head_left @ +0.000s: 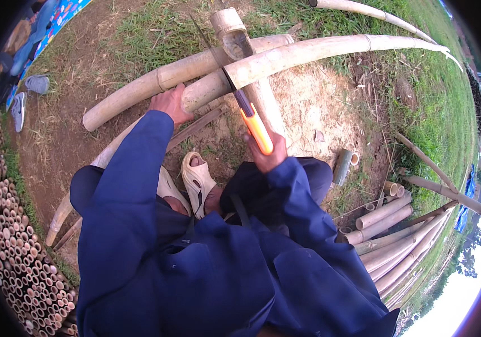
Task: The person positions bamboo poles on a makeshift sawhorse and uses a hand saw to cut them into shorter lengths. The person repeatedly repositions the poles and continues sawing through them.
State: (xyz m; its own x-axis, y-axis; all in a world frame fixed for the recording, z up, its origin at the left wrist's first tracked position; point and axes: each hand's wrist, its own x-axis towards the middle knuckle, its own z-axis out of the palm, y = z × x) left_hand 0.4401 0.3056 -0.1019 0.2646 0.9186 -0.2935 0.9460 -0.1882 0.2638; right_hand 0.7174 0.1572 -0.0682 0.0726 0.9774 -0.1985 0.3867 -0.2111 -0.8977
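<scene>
My left hand (pixel 169 104) grips the near end of a long pale bamboo pole (pixel 319 50) that runs up and to the right across the ground. My right hand (pixel 267 153) holds the orange handle of a saw (pixel 239 96); its thin dark blade lies across that pole and reaches up toward the top left. A second thick bamboo pole (pixel 156 84) lies just behind, and an upright bamboo section (pixel 235 39) crosses both. My sleeves are dark blue. A foot in a cream sandal (pixel 197 181) rests below the poles.
Stacked short bamboo tubes (pixel 15 247) fill the left edge. Cut bamboo lengths (pixel 392 236) lie piled at the right, with a small green piece (pixel 342 166) nearby. Grey shoes (pixel 38 84) sit on bare dirt at the upper left. Grass lies beyond.
</scene>
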